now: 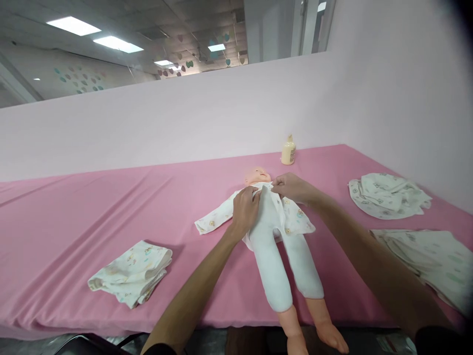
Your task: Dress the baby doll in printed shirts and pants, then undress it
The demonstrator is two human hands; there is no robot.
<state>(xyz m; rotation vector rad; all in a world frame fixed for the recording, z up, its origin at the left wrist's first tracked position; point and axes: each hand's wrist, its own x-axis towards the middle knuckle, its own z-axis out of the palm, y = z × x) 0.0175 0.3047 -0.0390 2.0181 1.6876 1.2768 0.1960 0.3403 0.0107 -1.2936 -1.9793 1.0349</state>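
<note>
A baby doll (271,222) lies on its back on the pink-covered table, head away from me and feet over the near edge. It wears a white printed baby shirt (298,217), its front parted over the white cloth body. My left hand (245,209) is closed at the shirt's edge on the left of the chest, fingertips pinched near the collar. At the right side of the neck, my right hand (291,187) pinches the collar edge. One sleeve stretches out to the left; the exact grip of the fingertips is partly hidden.
Folded printed cloth (133,271) lies at the left. Two more pieces lie at the right: a rounded printed bundle (388,195) and a folded cloth (432,259). A cream pump bottle (288,151) stands behind the doll. A white wall (166,123) borders the pink table cover (177,197).
</note>
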